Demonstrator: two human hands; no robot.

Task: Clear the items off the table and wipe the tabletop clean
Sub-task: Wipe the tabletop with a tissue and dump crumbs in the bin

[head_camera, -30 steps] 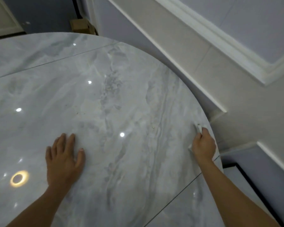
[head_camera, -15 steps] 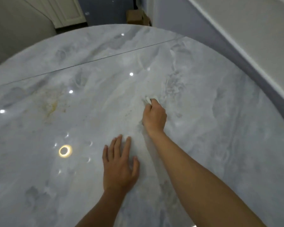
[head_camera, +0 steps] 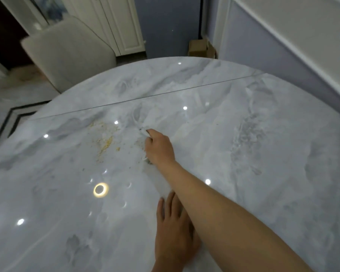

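marble-patterned grey-white round tabletop (head_camera: 243,173) fills the view, and the step in hand looks to be the wiping. the right hand (head_camera: 159,148) is curled tight round a small bunched white wipe (head_camera: 144,132), pressed to the surface near the middle of the table, just right of a scattered patch of yellow crumbs and smear (head_camera: 104,144). the left hand (head_camera: 173,230) lies flat on the top nearer the person, fingers straight, holding nothing, partly under the right forearm.

to do this well, the stroke should probably go leftward through the patch with firm, even pressure, gathering the crumbs into one heap rather than flicking them about. the wipe is small, so bits may slip round its sides. overlapping passes and a turn to a clean face would help. the flat left hand gives a good brace for leaning in.

most of the wipe is hidden in the fist. only a corner shows past the knuckles, pointing to the far left toward the thin seam line (head_camera: 145,97), so its long axis cannot be told. the crumb patch runs long from the far side toward the person, leaning a little.
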